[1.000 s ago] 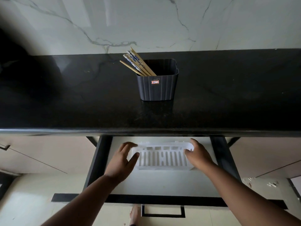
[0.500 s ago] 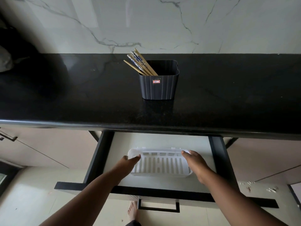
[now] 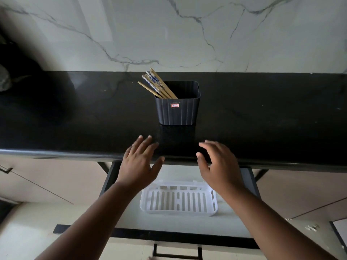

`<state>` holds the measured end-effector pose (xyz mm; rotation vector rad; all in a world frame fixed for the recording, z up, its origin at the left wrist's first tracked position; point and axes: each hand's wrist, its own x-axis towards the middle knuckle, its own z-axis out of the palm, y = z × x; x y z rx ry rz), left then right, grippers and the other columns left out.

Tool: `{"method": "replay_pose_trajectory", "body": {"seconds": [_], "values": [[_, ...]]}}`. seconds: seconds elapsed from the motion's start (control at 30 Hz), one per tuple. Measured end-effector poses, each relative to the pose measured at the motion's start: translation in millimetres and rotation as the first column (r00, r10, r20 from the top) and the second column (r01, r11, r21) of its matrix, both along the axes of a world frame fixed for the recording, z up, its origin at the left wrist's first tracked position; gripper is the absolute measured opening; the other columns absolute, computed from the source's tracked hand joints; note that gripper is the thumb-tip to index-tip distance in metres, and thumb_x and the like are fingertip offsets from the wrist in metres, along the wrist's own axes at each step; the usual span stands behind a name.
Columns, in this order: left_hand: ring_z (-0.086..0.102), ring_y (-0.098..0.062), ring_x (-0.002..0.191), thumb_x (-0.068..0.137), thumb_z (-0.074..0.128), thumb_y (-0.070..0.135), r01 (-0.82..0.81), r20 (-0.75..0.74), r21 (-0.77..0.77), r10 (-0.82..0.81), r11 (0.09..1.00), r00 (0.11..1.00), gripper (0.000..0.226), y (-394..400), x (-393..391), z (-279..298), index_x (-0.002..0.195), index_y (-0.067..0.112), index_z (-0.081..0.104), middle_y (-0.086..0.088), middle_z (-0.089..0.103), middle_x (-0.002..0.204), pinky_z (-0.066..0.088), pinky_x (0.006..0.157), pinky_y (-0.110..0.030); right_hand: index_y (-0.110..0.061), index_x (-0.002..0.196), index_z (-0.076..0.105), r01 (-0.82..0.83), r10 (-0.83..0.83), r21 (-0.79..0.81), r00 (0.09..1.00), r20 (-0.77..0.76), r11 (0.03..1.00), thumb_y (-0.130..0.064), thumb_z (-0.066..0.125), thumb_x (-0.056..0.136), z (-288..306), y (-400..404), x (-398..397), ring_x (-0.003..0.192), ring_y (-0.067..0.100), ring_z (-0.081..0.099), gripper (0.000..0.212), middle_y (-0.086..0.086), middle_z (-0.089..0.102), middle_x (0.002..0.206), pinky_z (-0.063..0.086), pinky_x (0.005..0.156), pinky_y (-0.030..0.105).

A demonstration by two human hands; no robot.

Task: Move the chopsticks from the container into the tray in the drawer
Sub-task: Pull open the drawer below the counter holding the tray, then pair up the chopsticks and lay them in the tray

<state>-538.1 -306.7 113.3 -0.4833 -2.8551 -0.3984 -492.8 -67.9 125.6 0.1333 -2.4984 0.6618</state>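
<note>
While both hands hover over the front edge of the black worktop (image 3: 75, 113), neither holds anything: left hand (image 3: 139, 162) has fingers (image 3: 144, 142) straight and spread, thumb out to the side; right hand (image 3: 219, 166) has fingers (image 3: 206, 145) loosely extended, slightly bent, not gripping. Chopsticks (image 3: 157, 84) sit in the dark ribbed container (image 3: 178, 111), leaning toward its back-left corner, upper ends sticking out above the rim; some plain wood, some with a blue-white pattern. Container stands upright on the worktop, near centre, just beyond the hands, with a small red-and-white sticker (image 3: 175, 105) on its front wall. White slotted tray (image 3: 178, 201) lies flat on the floor of the open drawer (image 3: 169, 224) below the worktop edge, between the two forearms, nothing in it. Drawer has a dark frame and a dark handle (image 3: 177, 255) on the front. Marble-veined wall (image 3: 187, 34) runs behind the worktop.
</note>
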Motion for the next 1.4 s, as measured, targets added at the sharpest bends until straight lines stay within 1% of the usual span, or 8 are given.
{"method": "replay_pose_trajectory", "body": {"seconds": [0.17, 0.37, 0.5, 0.67, 0.87, 1.0, 1.17, 1.4], "values": [[-0.027, -0.024, 0.143, 0.086, 0.008, 0.074, -0.081, 0.106, -0.160, 0.098, 0.984, 0.989, 0.085, -11.0, -52.4, -4.4, 0.154, 0.024, 0.002, -0.002, -0.019, 0.158, -0.016, 0.115, -0.042, -0.016, 0.153, 0.015, -0.030, -0.127, 0.329, 0.886, 0.447, 0.944, -0.064, 0.028, 0.094, -10.5, 6.2, -45.2, 0.149, 0.032, 0.003, 0.077, 0.012, 0.009, 0.162, 0.009, 0.119, 0.046], [-0.014, -0.021, 0.148, 0.076, -0.012, 0.079, -0.082, 0.233, -0.173, 0.122, 0.981, 0.965, 0.096, -23.7, -66.2, -31.5, 0.154, 0.024, -0.002, 0.000, -0.008, 0.162, -0.007, 0.120, -0.046, -0.024, 0.152, -0.009, -0.076, -0.187, 0.384, 0.777, 0.602, 0.920, -0.077, -0.014, 0.074, -40.7, 13.5, -51.5, 0.148, 0.025, -0.013, 0.095, 0.003, -0.012, 0.162, -0.009, 0.117, 0.041], [-0.015, -0.022, 0.148, 0.069, -0.009, 0.083, -0.058, 0.313, -0.109, 0.090, 0.992, 0.946, 0.105, -20.7, -78.6, -21.7, 0.154, 0.022, -0.003, -0.002, -0.010, 0.163, -0.011, 0.118, -0.043, -0.024, 0.154, 0.010, -0.032, -0.170, 0.284, 0.734, 0.657, 0.958, -0.077, 0.010, 0.085, -22.1, 11.1, -69.3, 0.149, 0.026, 0.003, 0.087, 0.004, 0.004, 0.163, 0.004, 0.119, 0.041], [-0.007, -0.020, 0.149, 0.079, 0.012, 0.081, -0.108, 0.374, 0.273, -0.003, 0.956, 0.927, 0.097, -4.0, -128.5, 25.7, 0.155, 0.021, 0.002, -0.001, -0.004, 0.163, -0.006, 0.118, -0.040, -0.020, 0.150, 0.031, 0.316, -0.064, -0.302, 0.779, 0.623, 0.899, -0.067, 0.033, 0.091, 34.4, 9.0, -120.6, 0.144, 0.024, 0.027, 0.075, 0.005, 0.030, 0.157, 0.023, 0.113, 0.037], [0.036, -0.012, 0.139, 0.095, 0.046, 0.053, -0.322, 0.520, 0.783, -0.276, 0.533, 0.808, 0.073, 19.1, -159.3, 65.4, 0.154, 0.019, 0.017, -0.005, 0.032, 0.156, 0.031, 0.109, -0.026, -0.026, 0.147, 0.035, 0.432, 0.097, -0.648, 0.782, 0.615, 0.627, -0.081, 0.032, 0.081, 77.1, -4.8, -160.6, 0.137, 0.027, 0.037, 0.086, 0.002, 0.035, 0.153, 0.032, 0.109, 0.044], [0.069, -0.001, 0.092, 0.099, 0.047, 0.040, -0.337, 0.478, 0.872, -0.472, 0.356, 0.740, 0.041, 37.7, -153.3, 72.5, 0.132, 0.016, 0.049, -0.004, 0.066, 0.118, 0.053, 0.067, -0.013, -0.026, 0.146, 0.036, 0.380, 0.190, -0.723, 0.799, 0.571, 0.577, -0.080, 0.037, 0.080, 79.0, -19.1, -167.4, 0.137, 0.023, 0.037, 0.085, 0.002, 0.037, 0.152, 0.032, 0.113, 0.048], [0.070, -0.018, 0.097, 0.087, 0.063, 0.038, -0.282, 0.391, 0.915, -0.462, 0.288, 0.796, 0.045, 47.5, -114.1, 53.9, 0.126, 0.018, 0.052, -0.003, 0.072, 0.106, 0.057, 0.075, -0.025, -0.028, 0.134, 0.044, 0.321, 0.157, -0.703, 0.837, 0.524, 0.635, -0.071, 0.044, 0.085, 68.6, -23.0, -131.7, 0.095, 0.004, 0.053, 0.065, -0.011, 0.058, 0.115, 0.039, 0.083, 0.030], [0.067, -0.012, 0.105, 0.075, 0.068, 0.058, -0.253, 0.402, 0.897, -0.429, 0.363, 0.809, 0.055, 31.6, -71.3, 38.6, 0.124, 0.038, 0.050, 0.010, 0.070, 0.112, 0.057, 0.083, -0.027, -0.034, 0.144, 0.033, 0.223, 0.246, -0.649, 0.798, 0.550, 0.728, -0.072, 0.040, 0.082, 70.2, -3.5, -81.2, 0.121, 0.008, 0.048, 0.074, -0.014, 0.046, 0.134, 0.034, 0.088, 0.021]]}}
